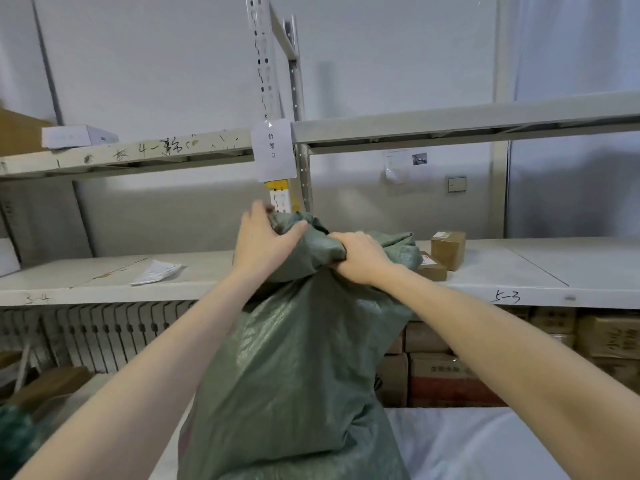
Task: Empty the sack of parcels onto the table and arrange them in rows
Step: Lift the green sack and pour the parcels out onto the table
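Note:
A large green woven sack (294, 368) stands upright in the middle of the view, bulging, its top bunched at shelf height. My left hand (266, 244) grips the bunched top on the left, thumb across the fabric. My right hand (360, 258) clutches a fold of the sack's top on the right. Whatever fills the sack is hidden. Two brown cardboard parcels, one tall (448, 249) and one low (431, 268), sit on the white shelf (519, 271) just right of the sack's top. A white surface (485, 445) lies at the bottom right.
A flat white mailer (156, 271) lies on the shelf at left. An upper shelf (138, 154) carries a white box (78, 136). A steel upright with a paper label (273, 150) stands behind the sack. Cardboard cartons (450, 375) are stacked under the shelf at right.

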`<state>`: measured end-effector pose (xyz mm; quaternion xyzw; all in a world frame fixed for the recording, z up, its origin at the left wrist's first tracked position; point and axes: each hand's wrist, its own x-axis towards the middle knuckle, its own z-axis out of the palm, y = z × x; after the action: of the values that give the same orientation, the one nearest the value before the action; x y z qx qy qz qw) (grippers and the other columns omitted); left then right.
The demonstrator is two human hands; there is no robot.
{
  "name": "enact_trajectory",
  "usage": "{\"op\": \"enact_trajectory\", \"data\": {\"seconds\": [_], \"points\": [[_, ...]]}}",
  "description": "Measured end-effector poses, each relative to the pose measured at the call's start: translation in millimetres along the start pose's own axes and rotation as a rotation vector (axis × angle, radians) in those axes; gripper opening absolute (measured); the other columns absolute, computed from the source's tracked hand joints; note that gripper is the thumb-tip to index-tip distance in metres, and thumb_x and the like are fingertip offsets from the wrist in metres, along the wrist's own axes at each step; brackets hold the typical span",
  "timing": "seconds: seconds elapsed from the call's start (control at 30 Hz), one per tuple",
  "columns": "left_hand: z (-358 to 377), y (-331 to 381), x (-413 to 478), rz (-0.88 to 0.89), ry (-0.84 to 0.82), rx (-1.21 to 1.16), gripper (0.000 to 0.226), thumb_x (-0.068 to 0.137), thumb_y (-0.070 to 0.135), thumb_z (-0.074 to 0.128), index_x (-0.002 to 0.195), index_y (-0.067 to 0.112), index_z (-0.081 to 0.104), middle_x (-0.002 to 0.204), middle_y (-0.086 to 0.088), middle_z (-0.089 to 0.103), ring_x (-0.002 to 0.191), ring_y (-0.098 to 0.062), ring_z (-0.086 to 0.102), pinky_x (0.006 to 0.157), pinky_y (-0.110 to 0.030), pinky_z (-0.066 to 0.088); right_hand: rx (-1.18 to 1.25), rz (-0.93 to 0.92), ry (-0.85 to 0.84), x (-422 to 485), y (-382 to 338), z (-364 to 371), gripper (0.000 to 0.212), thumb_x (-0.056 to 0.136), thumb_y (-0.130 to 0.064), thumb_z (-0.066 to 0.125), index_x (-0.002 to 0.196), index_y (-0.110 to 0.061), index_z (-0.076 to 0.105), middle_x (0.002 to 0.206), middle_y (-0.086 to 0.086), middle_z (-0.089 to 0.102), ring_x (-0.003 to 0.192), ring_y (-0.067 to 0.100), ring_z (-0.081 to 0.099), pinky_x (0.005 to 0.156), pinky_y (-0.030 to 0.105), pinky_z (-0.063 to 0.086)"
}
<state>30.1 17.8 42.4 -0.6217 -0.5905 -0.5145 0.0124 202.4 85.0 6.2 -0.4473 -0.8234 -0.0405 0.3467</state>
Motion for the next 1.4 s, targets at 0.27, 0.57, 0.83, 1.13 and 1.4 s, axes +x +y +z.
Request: {"op": "enact_trajectory", "data": {"seconds": [0.27, 0.57, 0.83, 1.13, 1.4], "points": [[-8.7, -76.4, 1.3, -0.236, -0.404, 0.058, 0.154, 0.047, 0.052, 0.089, 0.150, 0.025, -0.023, 0.158, -0.021, 0.007, 0.145, -0.035, 0.014, 0.116, -0.047, 0.020, 0.319, 0.311, 0.172, 28.5, -18.5, -12.1, 0.022, 0.078, -0.020, 0.062, 0.096, -0.034, 0.064, 0.100, 0.003, 0.071, 0.099, 0.029, 0.063, 0.085, 0.043, 0.053], [33.5, -93.8, -25.4, -0.384, -0.219, -0.169, 0.148, 0.051, 0.039, 0.093, 0.151, 0.024, -0.014, 0.154, -0.020, 0.002, 0.145, -0.032, 0.011, 0.116, -0.042, 0.019, 1.412, 0.244, 0.337, 43.5, -60.3, -50.4, 0.025, 0.102, -0.001, 0.030, 0.113, 0.001, 0.052, 0.091, 0.012, 0.059, 0.080, 0.019, 0.058, 0.064, 0.021, 0.057], [66.0, -73.3, -28.2, -0.240, -0.209, -0.213, 0.108, 0.055, 0.045, 0.090, 0.137, 0.017, 0.026, 0.141, -0.017, 0.030, 0.130, -0.035, 0.038, 0.106, -0.045, 0.036, 1.223, 0.244, 0.363, 20.8, -25.4, -78.9, 0.025, 0.104, -0.010, 0.036, 0.103, -0.007, 0.061, 0.093, 0.007, 0.065, 0.074, 0.010, 0.066, 0.065, 0.020, 0.055], [101.1, -61.7, -41.2, -0.247, -0.543, -0.051, 0.086, 0.071, 0.062, 0.072, 0.136, 0.015, 0.044, 0.135, -0.004, 0.055, 0.123, -0.027, 0.053, 0.094, -0.031, 0.045, 0.716, 0.264, 0.157, -32.4, 37.1, -66.5, 0.034, 0.094, 0.008, 0.050, 0.128, 0.010, 0.051, 0.118, 0.015, 0.057, 0.092, 0.012, 0.059, 0.071, 0.007, 0.049], [104.5, -12.7, -32.5, 0.086, -0.257, -0.338, 0.114, 0.053, 0.051, 0.089, 0.146, 0.026, 0.027, 0.149, -0.002, 0.032, 0.137, -0.019, 0.035, 0.115, -0.042, 0.031, 0.684, 0.370, -0.089, -56.0, 56.3, -90.7, 0.025, 0.087, 0.008, 0.057, 0.112, 0.006, 0.062, 0.095, 0.012, 0.066, 0.087, 0.023, 0.063, 0.075, 0.031, 0.054]]}}
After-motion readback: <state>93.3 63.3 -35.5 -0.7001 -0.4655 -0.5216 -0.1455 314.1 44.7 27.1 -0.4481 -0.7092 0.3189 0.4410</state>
